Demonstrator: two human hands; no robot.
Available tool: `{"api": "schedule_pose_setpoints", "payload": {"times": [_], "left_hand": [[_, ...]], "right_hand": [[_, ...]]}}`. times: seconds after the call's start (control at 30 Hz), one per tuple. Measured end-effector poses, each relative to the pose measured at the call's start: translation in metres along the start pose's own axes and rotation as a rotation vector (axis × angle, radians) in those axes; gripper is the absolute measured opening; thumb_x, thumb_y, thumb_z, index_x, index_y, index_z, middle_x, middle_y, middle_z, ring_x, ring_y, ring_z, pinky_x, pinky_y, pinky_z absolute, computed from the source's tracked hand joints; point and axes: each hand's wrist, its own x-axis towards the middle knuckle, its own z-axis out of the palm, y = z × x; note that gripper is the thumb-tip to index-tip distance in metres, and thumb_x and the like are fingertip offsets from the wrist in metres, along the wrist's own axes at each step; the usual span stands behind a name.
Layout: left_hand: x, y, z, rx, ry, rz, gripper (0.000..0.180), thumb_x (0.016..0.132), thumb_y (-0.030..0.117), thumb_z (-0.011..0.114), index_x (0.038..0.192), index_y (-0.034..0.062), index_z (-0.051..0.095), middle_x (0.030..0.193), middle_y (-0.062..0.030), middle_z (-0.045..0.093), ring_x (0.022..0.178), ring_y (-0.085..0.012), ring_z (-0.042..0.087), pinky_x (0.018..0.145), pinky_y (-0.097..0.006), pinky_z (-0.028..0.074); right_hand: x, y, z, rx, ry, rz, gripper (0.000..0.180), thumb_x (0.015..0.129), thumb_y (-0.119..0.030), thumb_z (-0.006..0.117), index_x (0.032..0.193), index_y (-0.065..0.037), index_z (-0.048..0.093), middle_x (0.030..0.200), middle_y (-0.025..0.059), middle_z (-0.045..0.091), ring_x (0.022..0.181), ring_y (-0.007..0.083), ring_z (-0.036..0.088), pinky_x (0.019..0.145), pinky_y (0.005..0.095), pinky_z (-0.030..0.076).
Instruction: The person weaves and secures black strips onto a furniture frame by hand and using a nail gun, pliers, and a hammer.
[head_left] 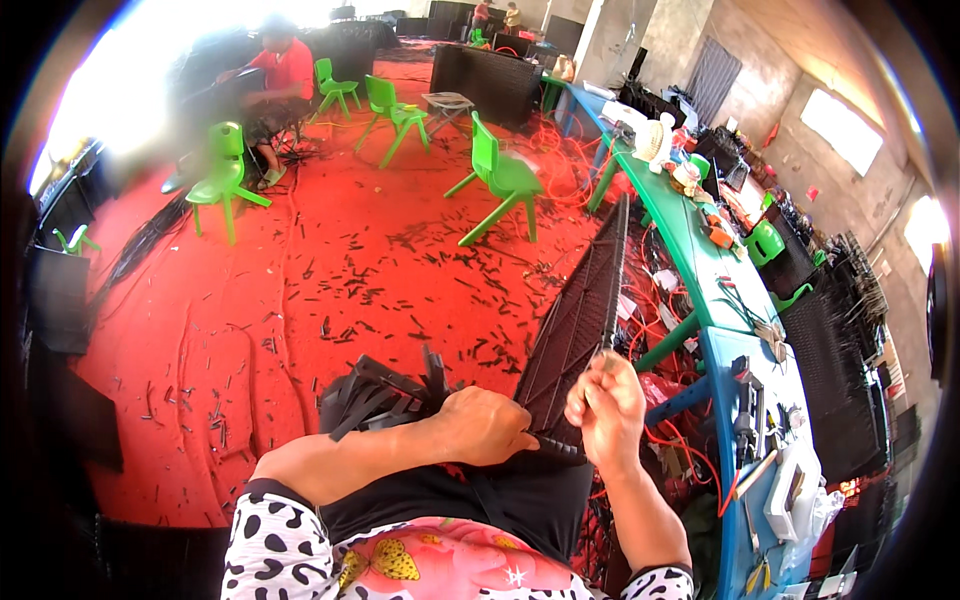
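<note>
A tall dark woven panel [585, 300] stands on edge in front of me, its near end at my lap. My left hand [485, 425] is closed around the panel's lower edge, gripping dark strips there. My right hand [607, 405] is raised beside the panel with its fingers pinched on a thin dark strip that runs up along the panel's edge. A bundle of loose black strips [385, 395] lies just left of my left hand.
Short black strip cuttings litter the red floor [330, 290]. Green plastic chairs [500, 180] stand about. A long green and blue table [715, 300] with tools runs along the right, orange cords beneath it. A seated person in red [280, 75] works at the far left.
</note>
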Motion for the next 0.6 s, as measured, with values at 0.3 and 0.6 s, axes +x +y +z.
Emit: {"api": "schedule_pose_setpoints", "payload": {"times": [0.3, 0.6], "left_hand": [[0.008, 0.01, 0.014, 0.011, 0.199, -0.062, 0.037, 0.084, 0.041, 0.057, 0.075, 0.0055, 0.063, 0.072, -0.014, 0.063, 0.069, -0.0336, 0.064, 0.06, -0.046, 0.05], [0.013, 0.009, 0.015, -0.058, 0.434, 0.092, 0.029, 0.084, 0.032, 0.06, 0.098, 0.0059, 0.061, 0.09, -0.0153, 0.061, 0.083, -0.0331, 0.061, 0.069, -0.041, 0.05]], "right_hand": [[0.058, 0.006, -0.005, -0.161, 0.003, 0.222, 0.023, 0.082, 0.008, 0.044, 0.103, -0.002, 0.045, 0.069, 0.0042, 0.047, 0.053, 0.0125, 0.049, 0.044, 0.0232, 0.038], [0.068, 0.02, -0.033, -0.45, -0.025, 0.241, 0.011, 0.089, -0.009, 0.055, 0.099, -0.005, 0.052, 0.068, 0.0026, 0.056, 0.055, 0.0117, 0.055, 0.048, 0.0237, 0.044]]}}
